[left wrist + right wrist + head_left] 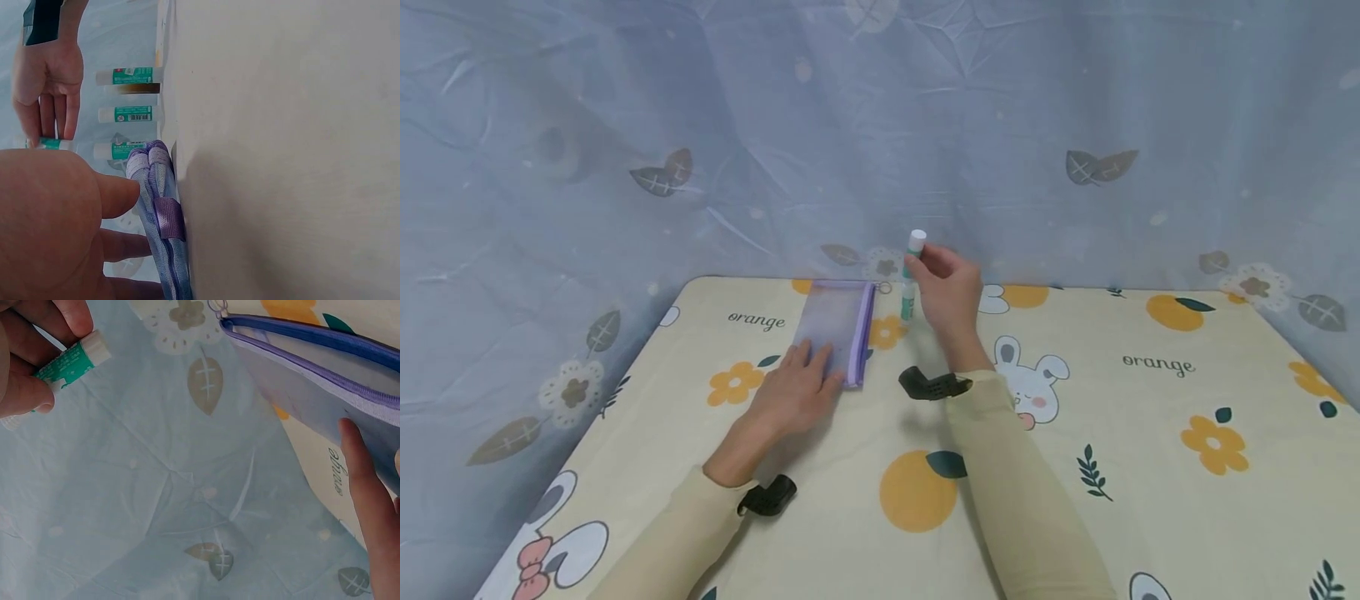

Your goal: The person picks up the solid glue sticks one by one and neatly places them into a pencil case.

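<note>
My left hand rests spread on a translucent zip pouch with purple edging, lying flat on the table. In the right wrist view the two zip edges stand apart along the pouch's right side. My right hand pinches a glue stick with a white cap and green label, raised over the table's far edge. Below it a similar standing glue stick shows. From the left wrist, several upright glue sticks appear in a row beyond the pouch; the right hand hides some of them in the head view.
A cream tablecloth printed with oranges, flowers and rabbits covers the table. Behind it hangs a blue-grey curtain with leaf prints, close against the far edge. A small ring hangs at the pouch's far corner.
</note>
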